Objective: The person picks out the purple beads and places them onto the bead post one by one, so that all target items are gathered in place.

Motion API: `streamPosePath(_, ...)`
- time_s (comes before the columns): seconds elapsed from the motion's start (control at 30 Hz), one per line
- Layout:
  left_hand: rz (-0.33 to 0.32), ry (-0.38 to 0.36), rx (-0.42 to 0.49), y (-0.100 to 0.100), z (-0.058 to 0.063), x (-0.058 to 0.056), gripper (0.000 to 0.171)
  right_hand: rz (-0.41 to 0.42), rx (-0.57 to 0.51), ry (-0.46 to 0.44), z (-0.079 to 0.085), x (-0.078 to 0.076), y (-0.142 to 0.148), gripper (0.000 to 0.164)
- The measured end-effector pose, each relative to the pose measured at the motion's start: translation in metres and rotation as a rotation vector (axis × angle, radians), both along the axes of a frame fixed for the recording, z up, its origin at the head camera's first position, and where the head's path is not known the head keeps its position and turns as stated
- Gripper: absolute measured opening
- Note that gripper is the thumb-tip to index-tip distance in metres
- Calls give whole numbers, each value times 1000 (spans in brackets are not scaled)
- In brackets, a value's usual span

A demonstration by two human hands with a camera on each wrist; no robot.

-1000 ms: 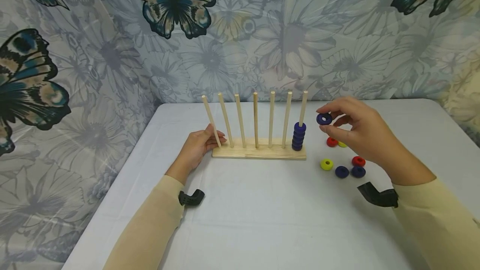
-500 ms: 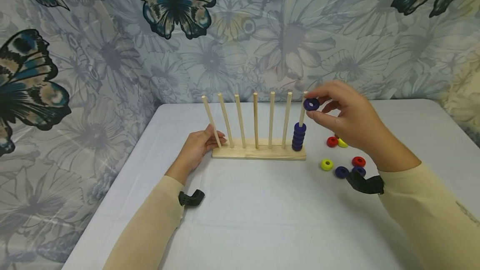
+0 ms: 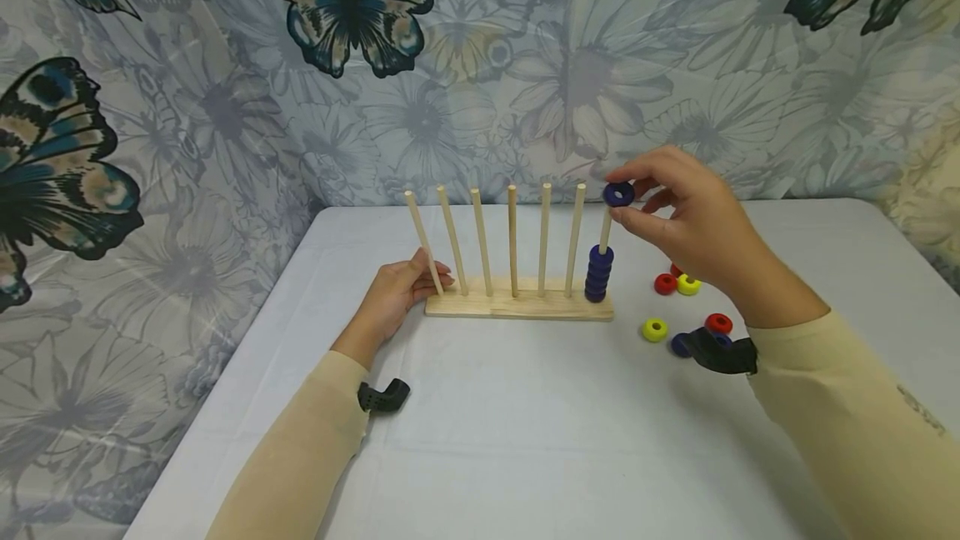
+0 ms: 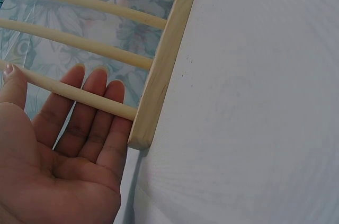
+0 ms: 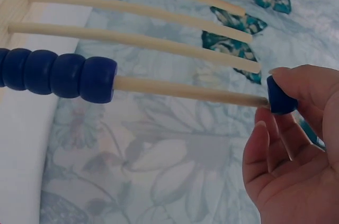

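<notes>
A wooden peg stand (image 3: 519, 307) with several upright pegs stands on the table. My left hand (image 3: 390, 294) is at its left end, the thumb on the outermost peg (image 4: 79, 95) and the fingers behind that peg. My right hand (image 3: 693, 227) pinches a dark blue ring bead (image 3: 618, 187) between thumb and fingers at the top of the rightmost peg (image 5: 190, 91). In the right wrist view the peg's tip meets the underside of this bead (image 5: 280, 98). Lower on the same peg sits a stack of blue beads (image 3: 597, 273).
On the white table (image 3: 495, 423), right of the stand, lie loose beads: a yellow bead (image 3: 655, 330), a red bead (image 3: 718, 323), another red bead (image 3: 665, 283) beside a yellow one (image 3: 688, 284), and blue ones partly behind the right wrist's black camera mount (image 3: 720, 352). Butterfly-patterned cloth (image 3: 480, 107) hangs behind.
My right hand has carried the blue bead left and up from beside the rightmost peg to its top. The left hand and the stand have stayed in place.
</notes>
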State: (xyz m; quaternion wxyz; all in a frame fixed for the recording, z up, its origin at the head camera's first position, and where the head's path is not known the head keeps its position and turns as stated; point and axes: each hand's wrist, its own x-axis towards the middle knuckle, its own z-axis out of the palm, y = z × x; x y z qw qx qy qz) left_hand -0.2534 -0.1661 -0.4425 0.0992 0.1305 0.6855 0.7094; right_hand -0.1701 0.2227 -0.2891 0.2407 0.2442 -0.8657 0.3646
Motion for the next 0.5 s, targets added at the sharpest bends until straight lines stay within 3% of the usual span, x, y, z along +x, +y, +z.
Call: streamPosePath(0.5, -3, 7, 3, 0, -1, -1, 73, -39, -18, -43, 3, -10, -1, 35)
